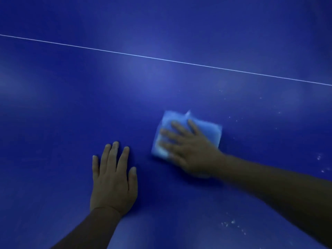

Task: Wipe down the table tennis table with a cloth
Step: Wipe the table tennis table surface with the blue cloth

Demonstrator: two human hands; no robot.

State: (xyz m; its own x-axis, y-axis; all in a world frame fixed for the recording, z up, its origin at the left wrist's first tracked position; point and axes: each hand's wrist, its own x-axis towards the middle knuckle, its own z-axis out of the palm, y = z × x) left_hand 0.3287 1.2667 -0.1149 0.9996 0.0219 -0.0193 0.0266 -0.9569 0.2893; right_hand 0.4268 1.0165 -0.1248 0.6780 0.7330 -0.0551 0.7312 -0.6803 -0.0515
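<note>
Risk: white specks (pixel 228 223) scattered near right and lower right of the blue surface (pixel 71 105) are likely to be pushed about rather than lifted if the cloth (pixel 206 128) slides flat; folded edges may bunch under a fast stroke. Cloth: pale blue, folded square, motion-blurred, lying flat on the surface below the white line (pixel 161 59). Right hand (pixel 190 148): grip flat, fingers spread, pressing the cloth. Left hand (pixel 113 178): grip flat, palm down on bare surface, holding nothing
</note>
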